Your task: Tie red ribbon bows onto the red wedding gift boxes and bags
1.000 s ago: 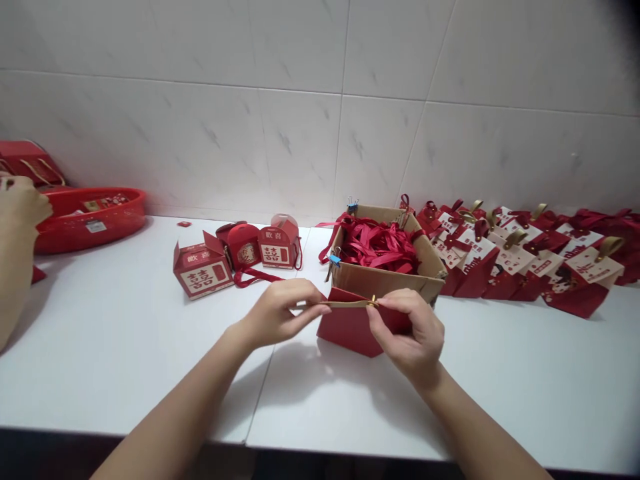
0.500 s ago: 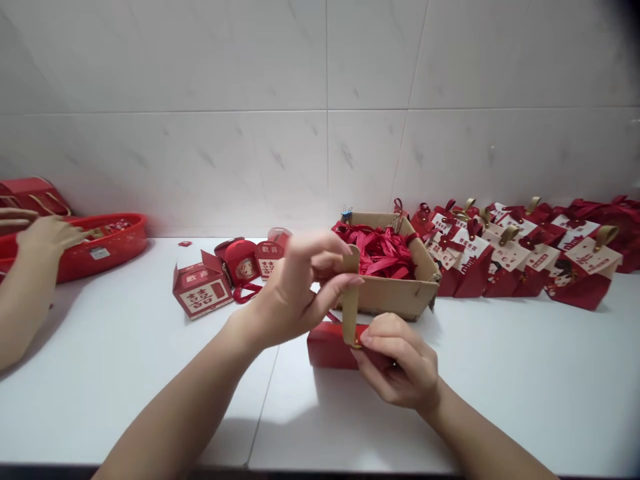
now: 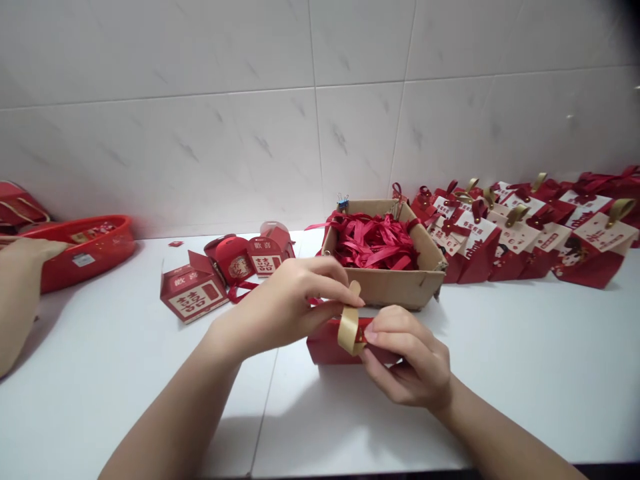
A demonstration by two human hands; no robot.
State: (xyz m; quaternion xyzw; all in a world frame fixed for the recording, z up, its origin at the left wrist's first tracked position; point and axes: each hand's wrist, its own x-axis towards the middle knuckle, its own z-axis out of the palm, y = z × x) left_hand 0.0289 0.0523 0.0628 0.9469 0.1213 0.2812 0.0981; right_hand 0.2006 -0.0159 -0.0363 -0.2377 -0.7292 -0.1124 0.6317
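Note:
A small red paper gift bag (image 3: 327,345) lies on the white table (image 3: 525,373) right in front of me. A gold strap (image 3: 349,321) is fastened to it and curls into a loop. My left hand (image 3: 290,303) pinches the strap's free upper end. My right hand (image 3: 407,357) is closed on the bag's top edge, thumb pressed at the strap's lower end. Both hands meet just in front of a cardboard box (image 3: 395,283) holding a heap of red ribbons (image 3: 375,240).
A row of finished red bags with cream tags and gold straps (image 3: 520,240) runs along the wall to the right. Red printed boxes (image 3: 193,293) and a round red one (image 3: 235,260) stand at left. Another person's arm (image 3: 17,293) is beside a red basin (image 3: 85,257).
My left hand has brought the strap's end down from upright, bending it into a loop over the bag. The right hand keeps its grip. The other person's hand has drawn back from the basin.

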